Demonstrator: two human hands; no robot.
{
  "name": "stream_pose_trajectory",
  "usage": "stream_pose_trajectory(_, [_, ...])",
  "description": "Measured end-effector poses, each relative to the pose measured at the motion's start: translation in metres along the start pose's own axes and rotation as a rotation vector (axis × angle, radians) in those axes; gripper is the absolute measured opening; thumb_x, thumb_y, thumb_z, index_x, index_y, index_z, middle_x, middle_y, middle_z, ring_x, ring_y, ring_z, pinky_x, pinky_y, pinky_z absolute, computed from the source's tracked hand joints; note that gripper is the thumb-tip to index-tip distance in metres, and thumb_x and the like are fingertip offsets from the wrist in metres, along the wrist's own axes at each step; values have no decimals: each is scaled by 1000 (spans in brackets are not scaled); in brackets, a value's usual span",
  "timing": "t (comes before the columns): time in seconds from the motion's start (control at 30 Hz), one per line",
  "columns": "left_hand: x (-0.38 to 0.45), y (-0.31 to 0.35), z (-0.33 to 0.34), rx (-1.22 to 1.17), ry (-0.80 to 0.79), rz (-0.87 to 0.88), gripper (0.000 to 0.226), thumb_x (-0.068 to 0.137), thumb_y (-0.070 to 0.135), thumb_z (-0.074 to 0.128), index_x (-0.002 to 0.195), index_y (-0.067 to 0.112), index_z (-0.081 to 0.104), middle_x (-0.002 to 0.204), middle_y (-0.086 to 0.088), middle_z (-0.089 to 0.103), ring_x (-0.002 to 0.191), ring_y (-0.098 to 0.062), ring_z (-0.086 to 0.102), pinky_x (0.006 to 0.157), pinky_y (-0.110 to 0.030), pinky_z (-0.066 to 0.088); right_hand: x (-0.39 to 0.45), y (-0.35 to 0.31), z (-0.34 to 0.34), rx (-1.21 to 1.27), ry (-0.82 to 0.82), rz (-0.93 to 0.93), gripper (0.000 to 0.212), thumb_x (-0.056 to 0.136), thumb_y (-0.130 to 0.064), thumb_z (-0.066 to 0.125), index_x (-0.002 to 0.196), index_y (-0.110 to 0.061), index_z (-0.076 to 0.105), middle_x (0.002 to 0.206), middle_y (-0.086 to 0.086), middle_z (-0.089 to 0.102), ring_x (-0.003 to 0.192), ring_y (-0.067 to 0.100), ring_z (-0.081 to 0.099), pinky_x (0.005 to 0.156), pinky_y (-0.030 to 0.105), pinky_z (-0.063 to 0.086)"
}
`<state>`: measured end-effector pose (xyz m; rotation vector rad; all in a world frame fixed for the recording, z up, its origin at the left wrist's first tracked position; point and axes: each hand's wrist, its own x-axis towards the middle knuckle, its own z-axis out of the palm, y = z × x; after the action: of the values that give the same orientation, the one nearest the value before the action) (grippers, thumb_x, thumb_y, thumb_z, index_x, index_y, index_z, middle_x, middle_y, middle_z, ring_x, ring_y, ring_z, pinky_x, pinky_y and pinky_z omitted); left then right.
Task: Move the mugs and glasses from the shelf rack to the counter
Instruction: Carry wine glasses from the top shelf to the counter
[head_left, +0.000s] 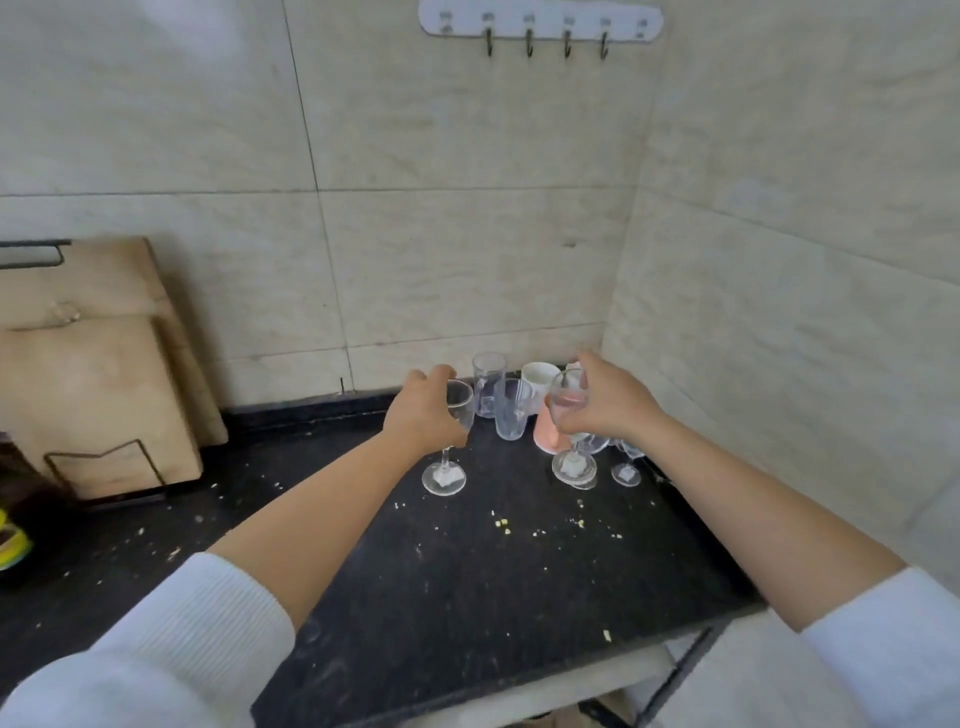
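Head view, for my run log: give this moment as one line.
left hand: holding wine glass | right hand: holding second wine glass | both over counter

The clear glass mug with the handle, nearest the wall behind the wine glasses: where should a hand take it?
Judging by its pose, grip the clear glass mug around its upper body, coming down from above: it stands upright, and wine glasses crowd its front.
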<state>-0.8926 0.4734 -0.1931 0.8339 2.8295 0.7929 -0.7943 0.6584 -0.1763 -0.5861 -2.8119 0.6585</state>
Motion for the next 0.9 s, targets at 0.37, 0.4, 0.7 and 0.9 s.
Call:
stream_pose_trajectory(0.37, [141, -53, 72, 88, -115, -104, 66, 69, 12, 70, 127, 14, 39, 129, -15, 39, 100, -36, 59, 80, -39, 51, 132, 65, 99, -124, -200, 39, 42, 70, -21, 68, 105, -11, 48, 123, 12, 47, 111, 31, 50, 76, 30, 42])
stream_pose_trajectory(0.4, [152, -56, 78, 102, -130, -105, 66, 70, 13, 70, 128, 14, 38, 128, -14, 39, 99, -36, 59, 79, -39, 51, 140, 68, 107, -131, -220, 47, 49, 72, -20, 67, 115, -9, 47, 130, 12, 40, 116, 32, 47, 85, 34, 46])
stream_pose_trajectory(0.7, [233, -75, 124, 77, -181, -97, 61, 74, 14, 65, 128, 16, 38, 128, -13, 38, 96, -33, 58, 68, -33, 44, 189, 88, 149, -360, -357, 62, 69, 80, -20, 60, 139, -20, 26, 136, 10, 33, 115, 32, 50, 91, 43, 48])
stream_pose_trajectory(0.9, [256, -80, 143, 82, -209, -34, 58, 74, 13, 64, 127, 14, 39, 124, -13, 39, 91, -32, 59, 66, -33, 45, 197, 102, 155, -364, -314, 14, 51, 82, -26, 57, 128, -16, 39, 123, 9, 41, 101, 30, 55, 69, 32, 40])
